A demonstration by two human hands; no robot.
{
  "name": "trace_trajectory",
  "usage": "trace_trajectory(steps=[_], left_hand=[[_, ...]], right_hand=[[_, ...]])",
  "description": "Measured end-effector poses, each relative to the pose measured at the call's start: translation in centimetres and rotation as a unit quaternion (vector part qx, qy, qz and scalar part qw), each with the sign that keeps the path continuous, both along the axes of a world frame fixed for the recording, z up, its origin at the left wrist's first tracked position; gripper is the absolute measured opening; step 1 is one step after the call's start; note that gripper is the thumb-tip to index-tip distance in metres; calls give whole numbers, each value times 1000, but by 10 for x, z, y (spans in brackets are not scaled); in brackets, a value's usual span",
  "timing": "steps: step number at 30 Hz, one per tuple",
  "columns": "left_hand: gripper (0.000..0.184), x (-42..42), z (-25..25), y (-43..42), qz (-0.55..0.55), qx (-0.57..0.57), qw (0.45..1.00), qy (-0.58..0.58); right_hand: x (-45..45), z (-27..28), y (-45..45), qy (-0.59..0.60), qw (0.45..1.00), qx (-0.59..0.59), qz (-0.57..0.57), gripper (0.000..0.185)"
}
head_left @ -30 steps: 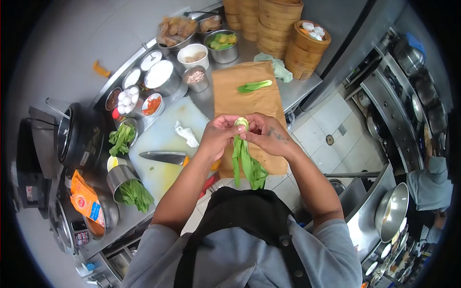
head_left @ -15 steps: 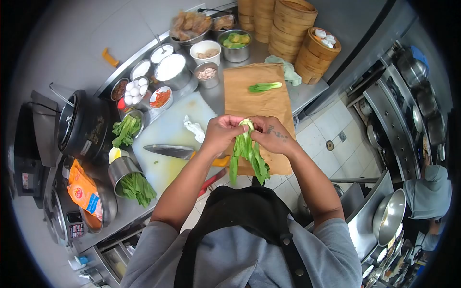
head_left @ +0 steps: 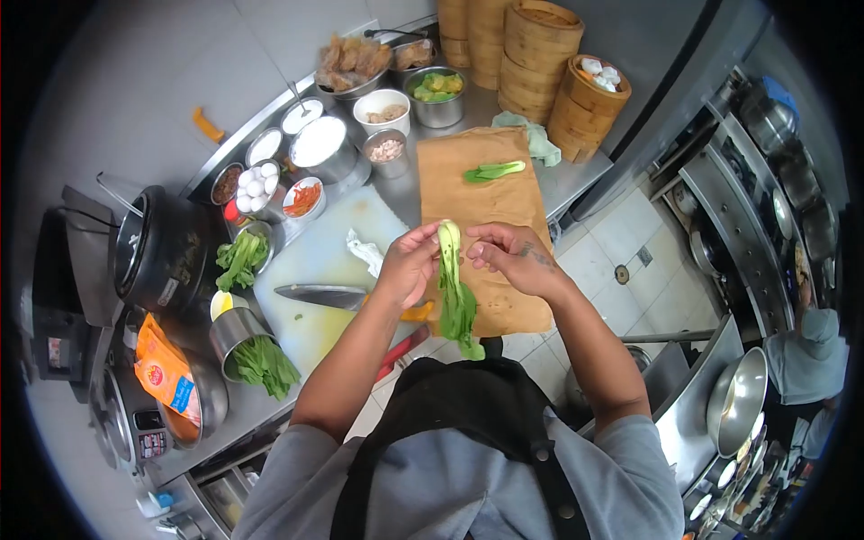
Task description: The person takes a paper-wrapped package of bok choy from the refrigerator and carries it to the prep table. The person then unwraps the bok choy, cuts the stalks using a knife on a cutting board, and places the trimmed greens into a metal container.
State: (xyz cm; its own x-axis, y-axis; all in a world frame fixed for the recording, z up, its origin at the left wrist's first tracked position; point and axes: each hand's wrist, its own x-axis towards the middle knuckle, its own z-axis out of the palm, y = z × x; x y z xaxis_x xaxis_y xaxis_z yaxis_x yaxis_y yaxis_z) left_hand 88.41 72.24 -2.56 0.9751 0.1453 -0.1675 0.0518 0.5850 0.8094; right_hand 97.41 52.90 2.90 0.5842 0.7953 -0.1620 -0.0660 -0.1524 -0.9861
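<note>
My left hand (head_left: 409,264) pinches the pale stem end of a leafy green (head_left: 456,301), whose leaves hang down over the near part of the brown paper (head_left: 486,202). To its right, my right hand (head_left: 515,258) is held a little apart from the stem, fingers curled and thumb near the fingertips, with nothing visible in them. Another leafy green (head_left: 494,171) lies on the far part of the paper. Left of my hands, a knife (head_left: 322,295) and a crumpled white cloth or paper (head_left: 364,253) rest on the cutting board (head_left: 310,238).
Bamboo steamers (head_left: 589,108) stand at the back right. Behind the board are a bowl of eggs (head_left: 257,186) and several ingredient containers. A tilted metal pot (head_left: 236,333) holds greens at left, near an orange packet (head_left: 166,369). Another person (head_left: 804,355) is at far right.
My right hand has come off the leafy green and moved slightly right. The green now hangs from my left hand, its leaves closer together.
</note>
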Motion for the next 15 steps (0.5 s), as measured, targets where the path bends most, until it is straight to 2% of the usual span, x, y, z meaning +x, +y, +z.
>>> trace_trajectory(steps=[4,11,13,14,15], left_hand=[[32,-2,1,-1,-20,-48,998,-33],[29,0,5,-8,-23,-35,999,-22],[30,0,10,-18,-19,33,999,0],[30,3,5,-22,-23,32,999,-3],[31,7,-3,-26,-30,109,994,-11]], right_hand=[[2,-13,-5,-9,1000,14,-11,36],[-2,-12,-6,-14,999,24,-33,36],[-4,-18,-7,-15,998,22,-49,37],[-5,-29,-8,-20,997,58,-35,38],[-4,-36,-11,-26,995,95,-21,39]])
